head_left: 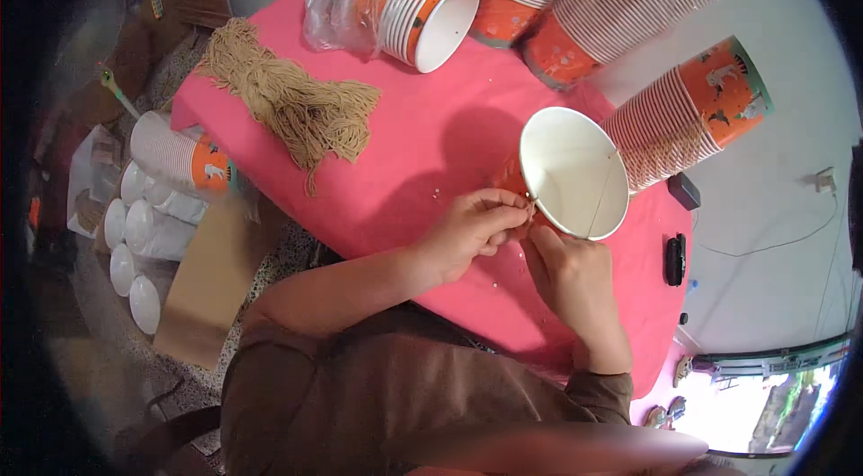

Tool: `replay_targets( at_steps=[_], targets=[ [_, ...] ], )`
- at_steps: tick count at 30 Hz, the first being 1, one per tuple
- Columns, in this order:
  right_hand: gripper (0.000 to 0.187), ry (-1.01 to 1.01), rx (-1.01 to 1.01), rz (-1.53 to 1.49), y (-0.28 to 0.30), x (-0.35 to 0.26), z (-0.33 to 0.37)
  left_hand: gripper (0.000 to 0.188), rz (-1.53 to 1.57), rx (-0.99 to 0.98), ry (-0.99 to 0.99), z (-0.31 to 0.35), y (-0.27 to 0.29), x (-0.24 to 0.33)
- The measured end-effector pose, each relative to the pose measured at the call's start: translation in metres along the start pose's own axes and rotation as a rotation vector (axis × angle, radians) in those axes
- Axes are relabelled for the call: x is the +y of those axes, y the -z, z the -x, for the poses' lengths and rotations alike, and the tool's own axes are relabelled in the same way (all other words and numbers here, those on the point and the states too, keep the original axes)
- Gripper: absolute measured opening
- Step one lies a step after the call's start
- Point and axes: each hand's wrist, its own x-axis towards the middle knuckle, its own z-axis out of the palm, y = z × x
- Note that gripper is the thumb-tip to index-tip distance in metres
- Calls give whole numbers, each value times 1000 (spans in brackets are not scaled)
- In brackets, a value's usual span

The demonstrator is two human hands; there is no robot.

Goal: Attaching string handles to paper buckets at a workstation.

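A large paper cup (562, 161) with a white inside and an orange outer wall lies tilted on the pink tabletop, its mouth toward me. A thin cord (604, 193) crosses its open mouth from the right side of the rim down to the near edge. At the near left rim, my left hand (481, 224) is closed in a pinch on a short end of cord. My right hand (571, 269) is closed beside it, fingertips at the same bit of cord just below the rim. The fingers partly hide the cord.
A bundle of tan cords (297, 98) lies at the left. Stacked orange paper cups (431, 22) in plastic and a cup stack with cords (688, 116) stand behind and right. More cups (180, 152) and a cardboard box (211, 283) are left of the pink table (422, 134).
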Motion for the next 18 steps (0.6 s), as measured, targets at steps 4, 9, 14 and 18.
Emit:
replay_targets(
  at_steps=[4, 9, 14, 18],
  targets=[
    [9, -32, 3, -40, 5, -5, 1, 18, -3, 7, -18, 2, -7, 6],
    [23, 83, -15, -1, 3, -8, 3, 16, 2, 57, 20, -1, -11, 4],
    [31, 239, 56, 24, 4, -7, -2, 14, 56, 119, 45, 4, -18, 5],
    [30, 357, 51, 67, 1, -4, -2, 15, 61, 95, 73, 6, -13, 7]
  ],
)
